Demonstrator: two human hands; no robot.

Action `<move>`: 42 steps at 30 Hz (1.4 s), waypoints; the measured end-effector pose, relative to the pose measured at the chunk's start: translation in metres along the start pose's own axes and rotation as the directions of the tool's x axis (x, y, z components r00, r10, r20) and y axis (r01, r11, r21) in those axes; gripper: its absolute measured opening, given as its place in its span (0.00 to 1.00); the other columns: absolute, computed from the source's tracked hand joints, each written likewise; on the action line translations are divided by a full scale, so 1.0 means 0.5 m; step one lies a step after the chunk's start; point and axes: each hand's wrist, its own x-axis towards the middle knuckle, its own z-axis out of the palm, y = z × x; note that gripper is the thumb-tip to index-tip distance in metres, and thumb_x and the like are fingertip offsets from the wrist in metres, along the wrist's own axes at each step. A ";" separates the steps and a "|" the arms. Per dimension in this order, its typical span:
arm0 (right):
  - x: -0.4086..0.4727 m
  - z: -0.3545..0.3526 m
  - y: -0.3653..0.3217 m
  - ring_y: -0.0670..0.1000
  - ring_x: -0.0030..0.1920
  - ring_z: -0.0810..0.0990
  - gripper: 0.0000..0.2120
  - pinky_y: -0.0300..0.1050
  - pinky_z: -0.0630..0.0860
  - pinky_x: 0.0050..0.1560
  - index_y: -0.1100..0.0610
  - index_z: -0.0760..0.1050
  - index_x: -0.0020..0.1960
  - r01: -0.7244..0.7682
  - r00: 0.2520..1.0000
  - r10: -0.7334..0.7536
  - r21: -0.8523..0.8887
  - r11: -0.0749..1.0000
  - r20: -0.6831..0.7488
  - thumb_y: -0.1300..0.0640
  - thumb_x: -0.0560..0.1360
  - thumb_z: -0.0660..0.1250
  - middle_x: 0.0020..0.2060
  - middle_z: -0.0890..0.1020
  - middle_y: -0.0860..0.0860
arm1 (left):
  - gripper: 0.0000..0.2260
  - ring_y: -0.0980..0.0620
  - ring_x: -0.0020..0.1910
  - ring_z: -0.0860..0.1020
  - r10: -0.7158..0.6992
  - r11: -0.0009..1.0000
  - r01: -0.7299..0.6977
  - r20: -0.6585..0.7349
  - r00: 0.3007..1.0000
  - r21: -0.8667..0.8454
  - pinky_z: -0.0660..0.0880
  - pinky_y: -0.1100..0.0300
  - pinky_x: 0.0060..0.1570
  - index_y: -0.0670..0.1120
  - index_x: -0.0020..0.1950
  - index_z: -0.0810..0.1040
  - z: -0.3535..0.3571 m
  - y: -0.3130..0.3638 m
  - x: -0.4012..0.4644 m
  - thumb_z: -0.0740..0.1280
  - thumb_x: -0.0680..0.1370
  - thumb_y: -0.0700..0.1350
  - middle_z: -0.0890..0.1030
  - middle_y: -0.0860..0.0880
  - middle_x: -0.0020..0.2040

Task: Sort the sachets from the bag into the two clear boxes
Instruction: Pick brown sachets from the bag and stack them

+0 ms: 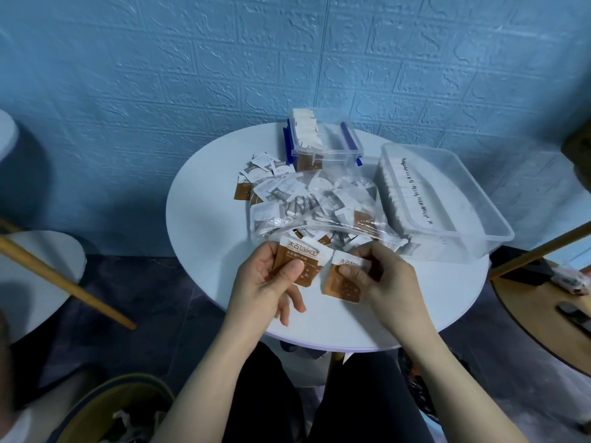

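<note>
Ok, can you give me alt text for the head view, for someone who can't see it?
Each hand holds brown-and-white paper sachets: the left hand a small stack, the right hand one sachet, over a round white table. Behind them lie a clear plastic bag of sachets, a small clear box with blue clips and a larger clear box, both partly filled.

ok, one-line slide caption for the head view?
Left hand and right hand each hold a brown sachet beside the bag and two clear boxes.
</note>
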 end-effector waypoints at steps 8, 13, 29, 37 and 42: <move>-0.028 0.010 -0.029 0.42 0.27 0.72 0.07 0.32 0.69 0.30 0.57 0.79 0.43 0.007 0.999 -0.028 0.463 0.886 0.039 0.66 0.76 0.65 0.28 0.78 0.46 | 0.12 0.49 0.22 0.75 -0.059 0.998 0.061 0.115 0.992 -0.016 0.65 0.66 0.15 0.43 0.57 0.72 0.018 -0.004 -0.031 0.66 0.75 0.43 0.83 0.49 0.43; -0.040 0.016 -0.027 0.49 0.28 0.73 0.05 0.37 0.71 0.30 0.59 0.78 0.42 -0.021 1.000 0.006 0.549 0.835 0.030 0.60 0.75 0.65 0.27 0.77 0.51 | 0.07 0.49 0.21 0.74 -0.104 0.994 0.099 0.097 0.990 0.052 0.64 0.66 0.15 0.45 0.55 0.71 0.021 -0.002 -0.036 0.65 0.78 0.41 0.83 0.51 0.45; -0.058 -0.008 0.020 0.41 0.35 0.70 0.13 0.32 0.66 0.38 0.47 0.77 0.45 0.048 0.978 -0.067 0.097 0.994 0.198 0.55 0.65 0.78 0.36 0.77 0.36 | 0.35 0.72 0.35 0.72 0.032 0.433 -0.274 0.289 0.957 0.859 0.65 0.73 0.36 0.73 0.67 0.54 -0.011 0.040 -0.030 0.74 0.69 0.60 0.74 0.67 0.55; -0.064 -0.006 0.025 0.42 0.36 0.71 0.16 0.32 0.67 0.38 0.44 0.76 0.48 0.122 0.973 -0.131 0.062 0.991 0.191 0.55 0.65 0.78 0.41 0.79 0.37 | 0.27 0.64 0.35 0.73 -0.003 0.707 -0.129 0.185 0.983 0.695 0.70 0.72 0.37 0.66 0.60 0.72 -0.035 0.014 -0.038 0.78 0.67 0.49 0.75 0.70 0.43; -0.069 -0.008 0.019 0.45 0.38 0.72 0.26 0.29 0.68 0.42 0.44 0.73 0.62 0.227 0.954 -0.237 0.077 0.971 0.182 0.59 0.67 0.77 0.48 0.78 0.42 | 0.29 0.61 0.36 0.74 -0.008 0.796 -0.110 0.191 0.982 0.595 0.74 0.65 0.40 0.71 0.56 0.73 -0.029 0.001 -0.034 0.79 0.66 0.44 0.78 0.64 0.52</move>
